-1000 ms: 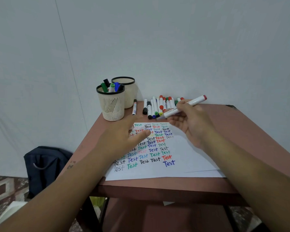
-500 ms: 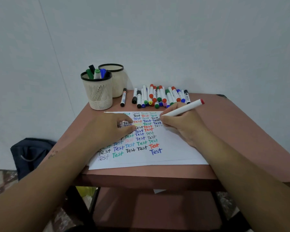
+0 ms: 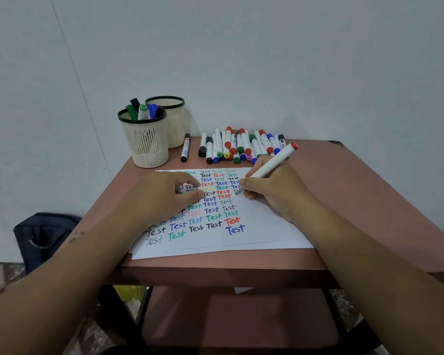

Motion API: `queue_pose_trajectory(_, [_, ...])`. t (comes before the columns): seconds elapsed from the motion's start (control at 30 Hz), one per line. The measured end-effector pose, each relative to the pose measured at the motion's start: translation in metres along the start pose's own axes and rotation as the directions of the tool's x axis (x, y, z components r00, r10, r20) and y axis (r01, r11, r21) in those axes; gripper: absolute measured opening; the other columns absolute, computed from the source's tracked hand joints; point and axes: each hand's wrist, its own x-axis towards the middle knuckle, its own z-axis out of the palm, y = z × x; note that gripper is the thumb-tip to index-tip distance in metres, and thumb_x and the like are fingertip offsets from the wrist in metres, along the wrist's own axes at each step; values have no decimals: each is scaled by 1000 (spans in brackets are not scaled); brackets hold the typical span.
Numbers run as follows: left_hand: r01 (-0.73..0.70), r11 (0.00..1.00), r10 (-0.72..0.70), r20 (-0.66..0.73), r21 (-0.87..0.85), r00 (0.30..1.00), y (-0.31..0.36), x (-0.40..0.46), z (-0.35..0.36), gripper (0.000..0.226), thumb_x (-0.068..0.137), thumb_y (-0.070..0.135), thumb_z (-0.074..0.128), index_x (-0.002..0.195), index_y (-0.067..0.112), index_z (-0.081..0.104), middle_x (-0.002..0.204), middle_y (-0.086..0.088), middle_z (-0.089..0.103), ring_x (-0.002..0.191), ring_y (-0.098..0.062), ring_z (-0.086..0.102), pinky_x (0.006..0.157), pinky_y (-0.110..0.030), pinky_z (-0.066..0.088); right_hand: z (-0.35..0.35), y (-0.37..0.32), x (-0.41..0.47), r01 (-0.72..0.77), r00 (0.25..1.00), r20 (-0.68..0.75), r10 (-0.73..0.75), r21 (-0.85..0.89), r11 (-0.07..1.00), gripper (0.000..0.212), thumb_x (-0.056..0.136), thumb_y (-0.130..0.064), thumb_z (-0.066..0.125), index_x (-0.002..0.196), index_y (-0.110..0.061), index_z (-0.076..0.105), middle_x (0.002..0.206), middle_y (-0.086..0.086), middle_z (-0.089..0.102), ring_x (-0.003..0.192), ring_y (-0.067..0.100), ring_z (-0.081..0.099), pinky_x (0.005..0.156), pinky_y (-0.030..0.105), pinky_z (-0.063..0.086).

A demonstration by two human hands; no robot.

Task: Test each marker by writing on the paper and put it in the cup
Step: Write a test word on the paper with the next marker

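A white sheet of paper (image 3: 262, 226) covered with rows of coloured "Test" words lies on the brown table. My right hand (image 3: 272, 190) grips a white marker with a red end (image 3: 274, 162), its tip touching the paper near the right end of the rows. My left hand (image 3: 164, 196) rests on the paper's left part, fingers loosely curled, holding it down. A cream mesh cup (image 3: 148, 142) at the back left holds several markers. Behind it stands a second cream cup (image 3: 174, 124); its inside is hidden. Several loose markers (image 3: 239, 147) lie in a row at the table's back.
One black-capped marker (image 3: 185, 147) lies apart, between the cups and the row. The brown table (image 3: 369, 190) stands against a white wall. A dark bag (image 3: 44, 239) sits on the floor at the left. A lower shelf (image 3: 241, 319) shows under the tabletop.
My right hand has lowered the red-ended marker from above the row of markers down to the paper, tip now touching it. My left hand has settled onto the sheet's left part.
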Motion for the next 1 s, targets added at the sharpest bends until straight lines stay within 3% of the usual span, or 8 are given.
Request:
queue_pose_trajectory(0.13, [-9, 1000, 9, -14, 11, 1000, 0, 0, 0, 40, 84, 73, 54, 116, 50, 65, 74, 13, 58, 71, -6, 56, 63, -28, 43, -1, -1, 0, -21, 999, 32, 21, -5, 1000, 18, 84, 4, 78, 83, -5, 63, 80, 21, 69, 69, 27, 69, 67, 34, 59])
queue_pose_trajectory(0.27, [-4, 1000, 4, -12, 5, 1000, 0, -1, 0, 42, 84, 72, 56, 118, 49, 65, 81, 13, 62, 79, -6, 59, 75, -34, 54, -1, -1, 0, -9, 1000, 4, 9, 19, 1000, 20, 84, 5, 78, 79, -7, 62, 79, 20, 68, 68, 27, 69, 65, 32, 59])
queue_pose_trajectory(0.5, [-15, 1000, 15, -19, 9, 1000, -2, 0, 1, 44, 84, 73, 55, 119, 49, 65, 75, 13, 58, 71, -6, 56, 63, -27, 43, 1, -3, -1, -16, 1000, 0, 16, 14, 1000, 20, 83, 2, 81, 80, -8, 65, 85, 22, 71, 72, 27, 72, 67, 32, 62])
queue_pose_trajectory(0.63, [-13, 1000, 13, -21, 6, 1000, -2, 1, 1, 42, 84, 74, 55, 118, 50, 65, 72, 13, 55, 68, -6, 53, 61, -26, 38, 1, -2, -2, -7, 1000, -5, 7, -73, 997, 17, 85, -1, 80, 85, -9, 65, 90, 23, 71, 77, 27, 72, 72, 36, 65])
queue_pose_trajectory(0.73, [-10, 1000, 11, -26, 9, 1000, -4, 1, 2, 44, 83, 76, 55, 117, 50, 65, 73, 13, 57, 70, -5, 55, 62, -26, 41, 1, -3, -3, 3, 1000, -12, -4, -86, 996, 17, 86, 0, 78, 86, -8, 63, 90, 25, 69, 73, 23, 70, 67, 29, 63])
queue_pose_trajectory(0.83, [-14, 1000, 14, -19, 7, 1000, -4, 1, 1, 43, 84, 74, 55, 118, 51, 65, 80, 14, 60, 76, -5, 57, 66, -27, 46, 0, -3, -3, 0, 1000, -30, -1, -21, 1000, 19, 85, 3, 77, 83, -9, 62, 82, 24, 65, 71, 26, 68, 67, 33, 62])
queue_pose_trajectory(1.0, [-12, 1000, 12, -19, -1, 1000, -3, 1, 1, 41, 84, 73, 56, 117, 50, 65, 77, 14, 59, 73, -6, 56, 62, -26, 40, 0, -1, -1, -6, 999, -42, 6, -8, 1000, 20, 85, 3, 78, 84, -9, 62, 86, 24, 67, 72, 26, 69, 64, 30, 60])
